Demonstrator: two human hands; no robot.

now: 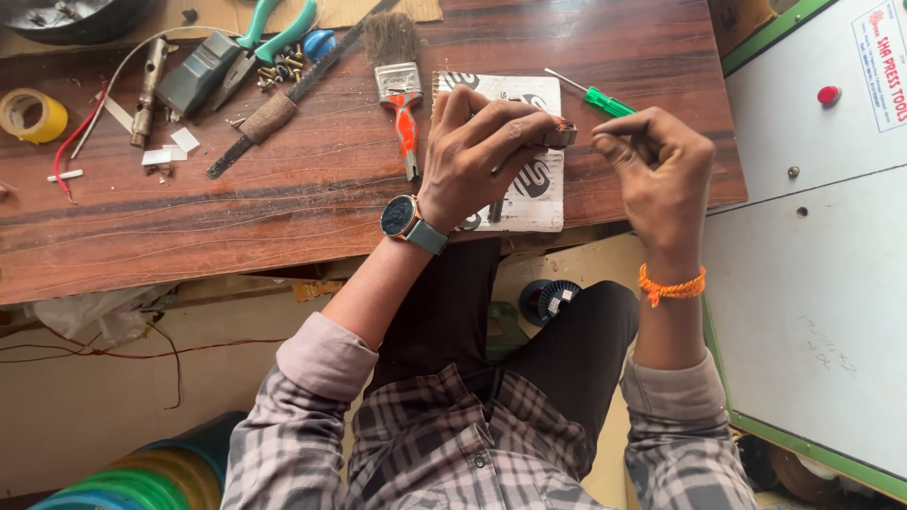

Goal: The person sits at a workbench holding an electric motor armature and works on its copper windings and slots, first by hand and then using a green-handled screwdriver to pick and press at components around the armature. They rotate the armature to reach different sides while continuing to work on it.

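Note:
My left hand [482,151] wears a wristwatch and pinches a small metal part [561,135] with a coppery end between thumb and fingers. It hovers over a white printed card [539,194] on the wooden table [283,208]. My right hand [661,165], with an orange thread at the wrist, has its fingers pinched together just right of the part, seemingly on something very thin that I cannot make out. A green-handled screwdriver [605,101] lies just beyond my right fingers.
A paintbrush with an orange handle [402,85], a long flat file [293,90], green-handled pliers [269,38], a grey block [194,76], loose screws [279,68] and a yellow tape roll [33,115] lie on the table. A white cabinet [822,236] stands right. A wire spool [548,300] sits below.

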